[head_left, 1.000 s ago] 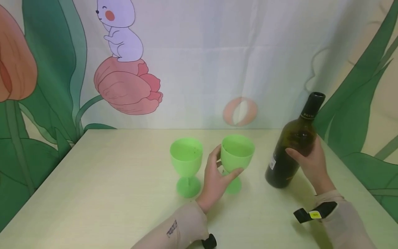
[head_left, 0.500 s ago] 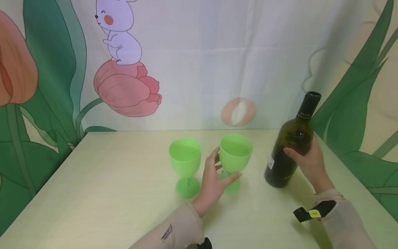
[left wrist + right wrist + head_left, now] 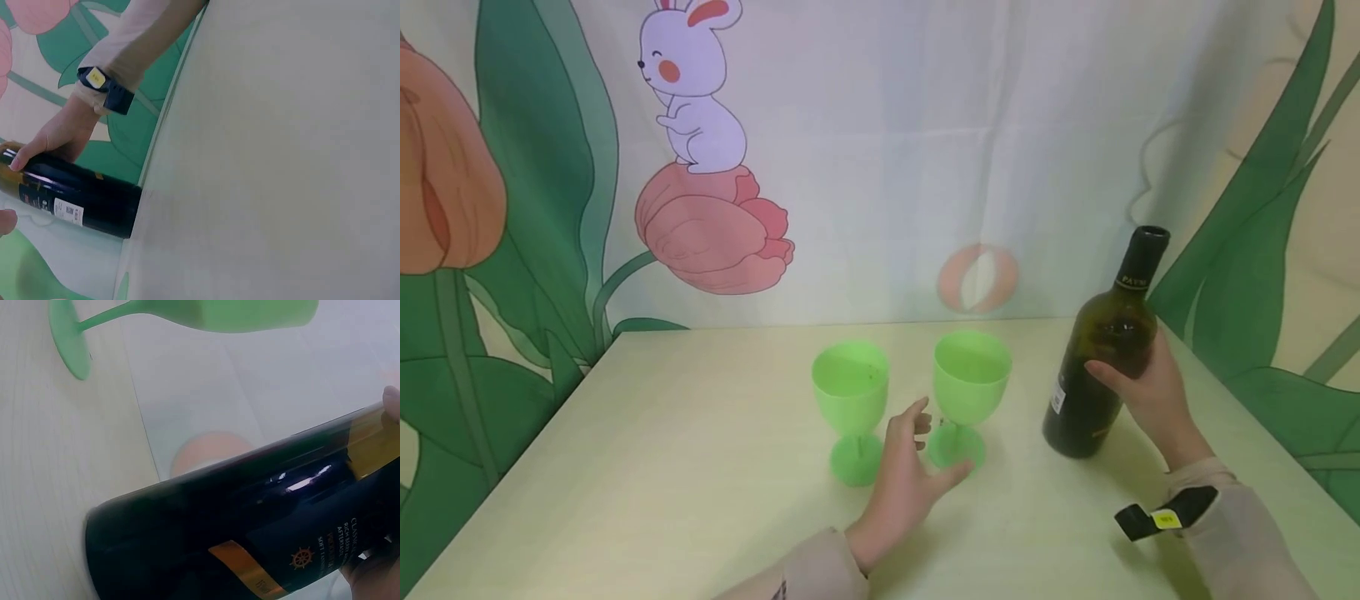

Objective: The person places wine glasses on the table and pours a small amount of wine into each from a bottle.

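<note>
Dark green glass made up the bottle (image 3: 1101, 367), which stood on the pale table (image 3: 662, 467) at its right side, tilted so that the long axis ran from the base up and to the right to the black-capped neck. The right hand (image 3: 1150, 392) gripped it from the right, fingers curled round the shoulder and thumb across the near face. In the left wrist view the same hand (image 3: 59, 134) clasped the upper body of the bottle (image 3: 75, 200), and a white label with small print sat low on the side. In the right wrist view the bottle (image 3: 250, 537) filled the frame, showing a gold band and a small ship's-wheel mark on a dark label.

Two green plastic goblets stood to the left of the bottle, apart from it. The right goblet (image 3: 970, 392) lay nearer the bottle; the left goblet (image 3: 850, 400) stood just beside its partner, the bowls not touching. Both were upright on round feet, with opaque bowls on short stems.

The left hand (image 3: 913, 475) lay low between the two stems, fingers spread and relaxed, holding nothing. Its thumb reached toward the foot of the right goblet; contact could not be confirmed. That hand was the nearer to both goblets; the right hand was occupied with the bottle.
</note>
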A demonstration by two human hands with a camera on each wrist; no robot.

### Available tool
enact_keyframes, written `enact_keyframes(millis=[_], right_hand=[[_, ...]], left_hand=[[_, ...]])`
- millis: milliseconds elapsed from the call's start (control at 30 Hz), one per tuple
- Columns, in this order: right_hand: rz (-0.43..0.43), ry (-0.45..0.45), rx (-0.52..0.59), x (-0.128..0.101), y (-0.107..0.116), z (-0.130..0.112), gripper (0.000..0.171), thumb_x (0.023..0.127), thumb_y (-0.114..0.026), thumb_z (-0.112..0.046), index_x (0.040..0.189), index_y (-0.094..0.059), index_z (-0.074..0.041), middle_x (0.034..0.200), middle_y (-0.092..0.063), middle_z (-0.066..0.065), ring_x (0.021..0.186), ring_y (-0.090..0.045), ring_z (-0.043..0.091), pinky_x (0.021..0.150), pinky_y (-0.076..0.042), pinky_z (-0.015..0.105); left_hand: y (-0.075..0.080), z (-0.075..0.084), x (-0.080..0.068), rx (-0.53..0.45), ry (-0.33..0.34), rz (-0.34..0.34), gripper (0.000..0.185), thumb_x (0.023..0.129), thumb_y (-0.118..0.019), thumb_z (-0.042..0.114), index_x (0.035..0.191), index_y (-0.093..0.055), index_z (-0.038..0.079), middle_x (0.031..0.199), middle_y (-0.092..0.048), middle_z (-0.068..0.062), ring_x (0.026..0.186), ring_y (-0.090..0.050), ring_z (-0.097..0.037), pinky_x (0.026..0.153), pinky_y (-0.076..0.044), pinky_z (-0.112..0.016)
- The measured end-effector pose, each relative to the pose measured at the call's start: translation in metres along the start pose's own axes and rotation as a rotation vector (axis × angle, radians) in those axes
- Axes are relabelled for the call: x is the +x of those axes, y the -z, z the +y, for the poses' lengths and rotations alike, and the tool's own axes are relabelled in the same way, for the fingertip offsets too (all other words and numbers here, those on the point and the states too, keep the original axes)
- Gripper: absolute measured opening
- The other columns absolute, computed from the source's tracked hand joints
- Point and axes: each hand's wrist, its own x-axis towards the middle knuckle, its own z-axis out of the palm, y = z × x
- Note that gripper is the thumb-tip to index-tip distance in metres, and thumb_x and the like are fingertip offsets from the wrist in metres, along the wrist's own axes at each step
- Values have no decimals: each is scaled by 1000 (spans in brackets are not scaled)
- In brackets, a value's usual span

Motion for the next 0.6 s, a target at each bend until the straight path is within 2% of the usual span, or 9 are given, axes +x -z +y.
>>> enact_keyframes(millis=[133, 200, 400, 467, 600], right_hand=[[-19, -5, -8, 1, 1, -2, 81, 86, -71, -16, 151, -22, -15, 128, -45, -4, 106, -42, -12, 89, -39, 12], [-28, -9, -10, 1, 2, -2, 81, 86, -71, -16, 151, -22, -16, 129, -45, -3, 106, -41, -11, 90, -39, 14], [-12, 8, -2, 1, 2, -1, 79, 85, -72, -14, 149, -25, -14, 121, -44, -20, 105, -43, -11, 90, -38, 14], [-5, 13, 3, 1, 2, -1, 79, 85, -72, -13, 149, -26, -13, 118, -43, -24, 105, -43, -11, 89, -38, 13], [-5, 12, 1, 0, 1, 0, 79, 85, -72, -13, 149, -25, -13, 118, -42, -24, 106, -42, -11, 90, -37, 14]], left_hand=[[4, -2, -12, -8, -18, -41, 85, 76, -81, 22, 143, -33, 3, 124, -48, -15, 112, -49, -28, 94, -49, -37], [7, -1, -17, -10, -38, -58, 83, 76, -81, 21, 142, -35, 3, 123, -49, -15, 109, -50, -27, 92, -50, -33], [17, 1, -29, -1, -88, -116, 75, 77, -81, 20, 137, -40, 0, 114, -55, -15, 97, -55, -25, 81, -52, -23], [21, 2, -34, -14, -82, -136, 73, 78, -80, 21, 137, -41, 1, 112, -56, -14, 94, -55, -25, 79, -52, -22], [32, 1, -43, -38, -58, -152, 70, 79, -79, 23, 136, -43, 3, 110, -56, -13, 93, -55, -24, 80, -51, -22]])
